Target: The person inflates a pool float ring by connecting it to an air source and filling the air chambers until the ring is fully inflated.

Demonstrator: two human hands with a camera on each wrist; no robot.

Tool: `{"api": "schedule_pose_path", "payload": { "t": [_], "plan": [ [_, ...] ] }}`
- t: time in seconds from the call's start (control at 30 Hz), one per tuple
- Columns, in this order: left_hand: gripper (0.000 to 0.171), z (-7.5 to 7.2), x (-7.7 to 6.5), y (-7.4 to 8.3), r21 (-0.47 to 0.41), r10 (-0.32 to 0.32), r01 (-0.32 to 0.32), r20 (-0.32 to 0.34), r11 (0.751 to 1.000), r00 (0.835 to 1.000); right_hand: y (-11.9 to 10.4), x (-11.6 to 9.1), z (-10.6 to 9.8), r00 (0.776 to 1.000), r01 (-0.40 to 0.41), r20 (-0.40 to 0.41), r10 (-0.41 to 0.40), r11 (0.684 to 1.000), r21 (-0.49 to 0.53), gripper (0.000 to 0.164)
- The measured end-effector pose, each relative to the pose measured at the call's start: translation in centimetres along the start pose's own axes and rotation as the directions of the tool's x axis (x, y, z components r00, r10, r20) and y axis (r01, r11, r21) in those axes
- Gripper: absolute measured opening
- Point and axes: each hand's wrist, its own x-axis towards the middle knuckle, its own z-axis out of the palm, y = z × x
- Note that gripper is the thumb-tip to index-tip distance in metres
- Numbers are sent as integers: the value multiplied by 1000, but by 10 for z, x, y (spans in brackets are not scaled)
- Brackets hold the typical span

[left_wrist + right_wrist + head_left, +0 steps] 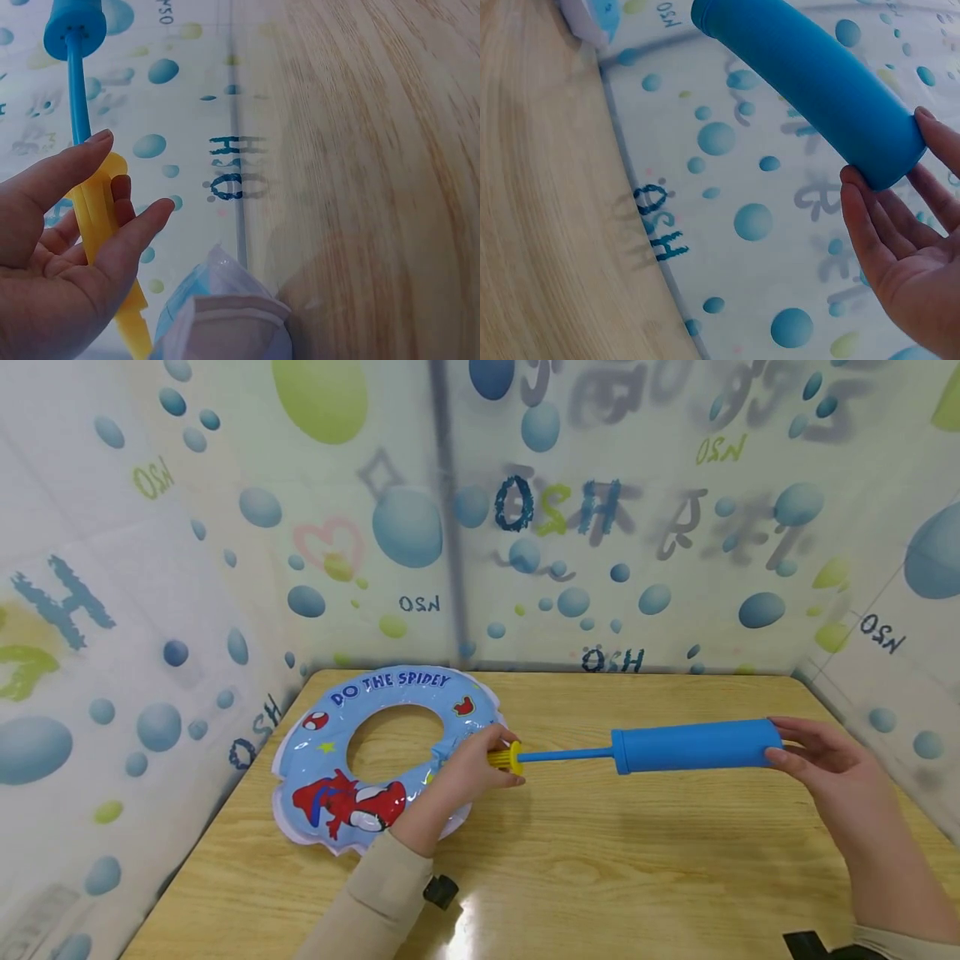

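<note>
A blue pump (637,751) is held above the desk (600,868), the left hand (474,768) curled round its yellow handle (515,758), the right hand (836,768) pinching its barrel (697,746) end. Probably light, stiff and slippery, it should hold best mid-barrel.

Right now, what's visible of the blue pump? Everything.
The pump looks like smooth plastic: a blue cylindrical barrel with a wider collar, a thin blue rod drawn out of it, and a yellow handle. It's held roughly level above the table, barrel to the right in the head view. The left hand grips the handle; the right hand pinches the barrel's far end. Can't tell whether the handle touches the inflatable ring.
</note>
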Motion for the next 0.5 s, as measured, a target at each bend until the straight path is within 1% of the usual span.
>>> {"api": "schedule_pose_path", "payload": {
  "t": [0.1, 0.17, 0.2, 0.3, 0.4, 0.5],
  "plan": [
    [46, -1, 0, -1, -3, 5, -5, -1, 1000, 1000, 0, -2, -6, 998, 35, -45, -35, 999, 12, 40],
    [45, -1, 0, -1, -6, 7, -7, 0, 1000, 1000, 0, -3, -9, 997, 41, -64, -39, 999, 24, 39],
    [45, -1, 0, -1, -4, 7, -7, 0, 1000, 1000, 1, -3, -9, 997, 43, -61, -41, 999, 33, 40],
    [45, -2, -1, -2, 3, 14, -14, 1, 1000, 1000, 2, -5, -8, 999, 24, -38, -23, 999, 30, 40],
    [45, -2, -1, -2, 16, 19, -19, 2, 1000, 1000, 3, -4, -2, 1000, -20, 9, 19, 998, 61, 40],
    [44, -1, -1, -1, 22, 23, -23, 5, 999, 1000, 5, -2, 10, 997, -69, 43, 68, 997, 22, 39]
  ]
}}
